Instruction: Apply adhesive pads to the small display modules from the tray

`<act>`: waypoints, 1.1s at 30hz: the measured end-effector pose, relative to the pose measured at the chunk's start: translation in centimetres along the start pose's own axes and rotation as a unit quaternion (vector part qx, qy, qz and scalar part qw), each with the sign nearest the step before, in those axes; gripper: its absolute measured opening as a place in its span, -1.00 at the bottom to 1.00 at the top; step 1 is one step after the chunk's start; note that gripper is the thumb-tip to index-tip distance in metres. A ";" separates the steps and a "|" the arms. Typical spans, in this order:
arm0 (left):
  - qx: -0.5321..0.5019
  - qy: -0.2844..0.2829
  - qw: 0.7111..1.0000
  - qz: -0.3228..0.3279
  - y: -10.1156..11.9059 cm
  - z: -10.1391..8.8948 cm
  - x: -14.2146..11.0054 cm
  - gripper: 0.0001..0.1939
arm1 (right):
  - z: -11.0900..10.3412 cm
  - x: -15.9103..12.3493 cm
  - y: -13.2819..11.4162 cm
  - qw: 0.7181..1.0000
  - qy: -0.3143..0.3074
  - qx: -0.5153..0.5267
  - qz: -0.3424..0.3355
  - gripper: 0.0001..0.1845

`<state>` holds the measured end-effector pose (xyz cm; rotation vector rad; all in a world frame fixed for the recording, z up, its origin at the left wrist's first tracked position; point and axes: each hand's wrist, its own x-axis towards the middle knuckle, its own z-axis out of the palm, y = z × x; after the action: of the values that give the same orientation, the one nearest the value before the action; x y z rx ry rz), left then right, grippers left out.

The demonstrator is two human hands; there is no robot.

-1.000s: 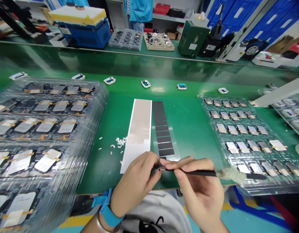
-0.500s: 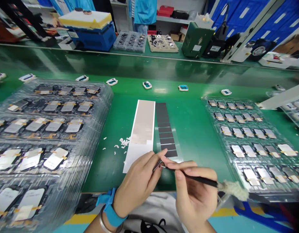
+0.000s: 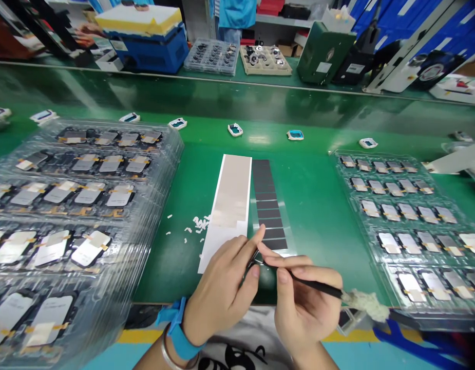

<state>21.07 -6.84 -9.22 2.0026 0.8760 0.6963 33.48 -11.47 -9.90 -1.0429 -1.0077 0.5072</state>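
My left hand, with a blue band at the wrist, pinches a small dark flat part that the fingers mostly cover. My right hand is closed round a slim black tool, with pale fluffy wrapping at its back end; it looks like tweezers. Its thin metal tip meets the dark part between the two hands. Just beyond the fingers lie a white-edged beige sheet and a clear strip of black rectangular stickers. Small white scraps are scattered left of the sheet.
Stacked clear trays of screen modules stand at left; another tray lies at right. Small white watch cases line the back. On the shelf are a blue machine and a green box. A person stands beyond.
The left fingers have loosened and spread a little around the dark part, and the left index finger now points further forward. The tool's back end has tilted down toward me. The view has shifted slightly.
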 end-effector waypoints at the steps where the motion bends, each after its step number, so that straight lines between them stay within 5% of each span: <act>1: 0.001 -0.001 1.000 -0.002 0.0 0.0 0.0 -0.46 | 0.0 0.0 0.1 1.000 0.000 0.005 0.001 -0.80; 33: 0.001 -0.010 1.000 -0.018 0.0 0.1 0.1 -0.45 | -0.2 0.5 0.7 0.996 -0.028 0.039 -0.069 -0.59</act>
<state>21.23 -6.83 -9.23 1.9878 0.8993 0.6536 33.97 -10.89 -10.33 -0.8869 -1.0929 0.4619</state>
